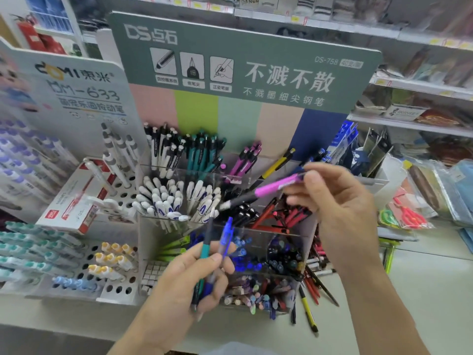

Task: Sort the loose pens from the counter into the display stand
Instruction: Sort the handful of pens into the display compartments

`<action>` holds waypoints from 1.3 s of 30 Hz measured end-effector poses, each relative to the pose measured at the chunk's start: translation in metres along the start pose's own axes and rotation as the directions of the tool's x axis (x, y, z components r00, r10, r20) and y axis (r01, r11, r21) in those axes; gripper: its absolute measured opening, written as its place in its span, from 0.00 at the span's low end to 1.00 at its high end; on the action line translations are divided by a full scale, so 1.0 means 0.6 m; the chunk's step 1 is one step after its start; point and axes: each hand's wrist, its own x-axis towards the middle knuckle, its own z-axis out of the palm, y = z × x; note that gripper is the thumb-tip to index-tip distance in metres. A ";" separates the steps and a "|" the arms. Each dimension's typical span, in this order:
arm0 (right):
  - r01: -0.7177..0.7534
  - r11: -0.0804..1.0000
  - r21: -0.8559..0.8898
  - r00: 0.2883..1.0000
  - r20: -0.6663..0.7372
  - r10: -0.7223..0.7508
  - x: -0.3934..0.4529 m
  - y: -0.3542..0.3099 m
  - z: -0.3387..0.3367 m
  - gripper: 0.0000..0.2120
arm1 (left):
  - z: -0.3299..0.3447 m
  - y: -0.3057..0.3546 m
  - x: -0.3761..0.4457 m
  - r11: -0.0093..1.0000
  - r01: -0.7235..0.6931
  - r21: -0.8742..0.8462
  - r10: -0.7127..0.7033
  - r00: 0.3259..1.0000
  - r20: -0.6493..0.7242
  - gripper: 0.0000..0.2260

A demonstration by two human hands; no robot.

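Holding pens, apparently: right hand (340,201) magenta pen (276,187), left hand (189,275) two.

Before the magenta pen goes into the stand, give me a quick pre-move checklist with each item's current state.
1. Magenta pen pinched by right hand: ok.
2. Matching magenta pens in the upper row to aim for: ok.
3. Room left in that compartment: cannot tell.
4. Left hand securely holds the teal pen and blue pen: ok.
5. Pens on the counter beside the stand, unsorted: not ok.
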 end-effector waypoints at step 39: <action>0.034 0.936 -0.351 0.908 0.403 0.118 -0.082 0.064 0.074 0.12 | -0.075 0.000 -0.041 0.964 0.022 0.263 -0.073 0.980 0.186 0.20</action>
